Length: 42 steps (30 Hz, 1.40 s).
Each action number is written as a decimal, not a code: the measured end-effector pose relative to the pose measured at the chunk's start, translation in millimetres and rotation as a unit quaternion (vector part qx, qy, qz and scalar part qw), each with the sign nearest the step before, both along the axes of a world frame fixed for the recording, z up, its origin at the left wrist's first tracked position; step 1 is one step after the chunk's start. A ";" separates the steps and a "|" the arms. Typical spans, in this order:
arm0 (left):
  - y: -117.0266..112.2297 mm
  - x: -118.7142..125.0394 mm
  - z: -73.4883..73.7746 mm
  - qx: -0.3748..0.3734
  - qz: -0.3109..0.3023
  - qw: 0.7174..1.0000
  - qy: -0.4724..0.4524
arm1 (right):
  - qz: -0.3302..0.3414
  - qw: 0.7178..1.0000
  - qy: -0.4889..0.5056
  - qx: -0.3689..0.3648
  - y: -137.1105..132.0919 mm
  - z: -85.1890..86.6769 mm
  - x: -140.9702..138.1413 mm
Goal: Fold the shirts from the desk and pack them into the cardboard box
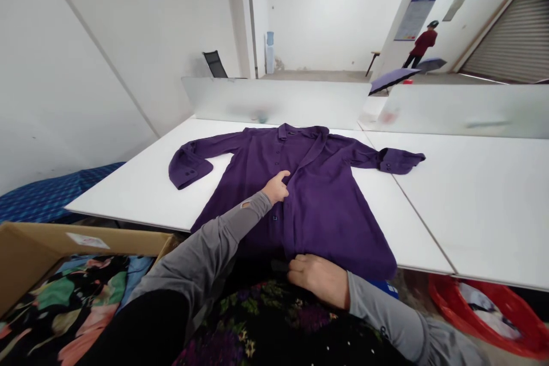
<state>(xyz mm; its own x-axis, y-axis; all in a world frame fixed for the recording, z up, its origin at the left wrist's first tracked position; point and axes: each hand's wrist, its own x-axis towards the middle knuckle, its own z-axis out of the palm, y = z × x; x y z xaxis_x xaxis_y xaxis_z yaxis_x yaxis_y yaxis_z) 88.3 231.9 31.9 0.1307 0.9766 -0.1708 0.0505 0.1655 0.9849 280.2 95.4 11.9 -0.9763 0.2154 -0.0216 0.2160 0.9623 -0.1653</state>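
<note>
A purple button-front shirt [317,194] lies spread flat on the white table [472,194], collar away from me and both sleeves stretched out to the sides. My left hand [277,187] reaches over the shirt's middle and pinches the fabric at the button placket. My right hand [317,277] is closed on the shirt's bottom hem at the table's near edge. Both arms wear grey sleeves.
A cardboard box [26,240] with floral fabric [72,303] sits at the lower left. A red bag [484,309] lies on the floor at the lower right. Frosted dividers [274,100] line the table's far edge. A person in red [422,43] stands far off by an umbrella [392,77].
</note>
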 end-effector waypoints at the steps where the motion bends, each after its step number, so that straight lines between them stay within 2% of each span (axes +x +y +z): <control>1: -0.5 0.9 1.0 0.000 -0.005 1.000 0.008 | 0.003 1.000 -0.014 0.018 3.1 -7.3 -3.2; 4: -1.9 3.9 5.0 -0.001 -0.023 0.999 0.040 | 0.008 0.999 -0.034 0.027 10.5 -23.1 -10.7; 7: -3.7 5.3 8.3 0.006 -0.033 0.998 0.054 | 0.000 0.999 -0.027 -0.024 13.4 -24.6 -12.9; 9: -4.9 4.9 9.0 0.022 -0.037 0.997 0.071 | -0.010 0.996 0.003 -0.094 11.9 -15.3 -9.3; 12: -6.2 2.5 7.9 0.053 -0.051 0.986 0.151 | -0.026 0.977 0.093 -0.189 5.9 10.1 7.9; 14: -6.5 0.3 6.7 0.063 -0.060 0.977 0.193 | -0.084 0.960 0.172 -0.204 2.7 25.1 29.4; 16: -6.0 -1.7 6.4 0.060 -0.073 0.972 0.213 | -0.208 0.936 0.229 -0.168 3.1 31.1 59.1; 18: -4.3 -3.1 7.5 0.058 -0.097 0.962 0.248 | -0.343 0.903 0.233 -0.110 7.7 28.1 94.7; 20: -1.4 -2.9 9.9 0.059 -0.132 0.947 0.287 | -0.426 0.880 0.196 -0.076 15.4 23.1 130.5; 23: 3.4 1.2 15.1 0.081 -0.181 0.910 0.365 | -0.468 0.870 0.133 -0.078 33.8 31.0 166.9; 25: 5.7 6.7 18.4 0.109 -0.180 0.870 0.447 | -0.471 0.869 0.124 -0.088 56.5 49.0 170.8; 28: 9.2 17.3 21.1 0.130 -0.142 0.819 0.541 | -0.473 0.852 0.186 -0.125 118.9 76.8 145.6; 30: 14.4 24.3 21.5 0.130 -0.123 0.805 0.566 | -0.490 0.809 0.274 -0.174 177.5 82.7 116.8; 31: 18.7 27.5 21.4 0.133 -0.115 0.801 0.572 | -0.505 0.770 0.336 -0.199 208.3 80.3 101.8; 32: 24.4 30.7 21.4 0.140 -0.107 0.796 0.578 | -0.530 0.712 0.418 -0.194 237.8 74.6 87.8; 33: 31.6 33.9 21.4 0.146 -0.101 0.791 0.585 | -0.564 0.630 0.512 -0.149 264.4 66.3 75.6; 35: 50.2 41.0 21.9 0.161 -0.091 0.780 0.598 | -0.594 0.560 0.569 -0.102 304.7 45.4 59.1; 36: 61.5 45.3 22.3 0.169 -0.085 0.775 0.604 | -0.602 0.538 0.583 -0.084 317.8 34.5 55.0; 37: 73.9 50.3 22.8 0.176 -0.080 0.770 0.608 | -0.605 0.531 0.588 -0.078 326.6 24.3 53.6; 39: 101.8 62.3 24.1 0.188 -0.067 0.766 0.611 | -0.603 0.523 0.598 -0.073 334.7 8.4 56.3; 42: 149.9 80.5 26.5 0.190 -0.046 0.771 0.606 | -0.597 0.524 0.603 -0.068 336.5 -2.4 64.8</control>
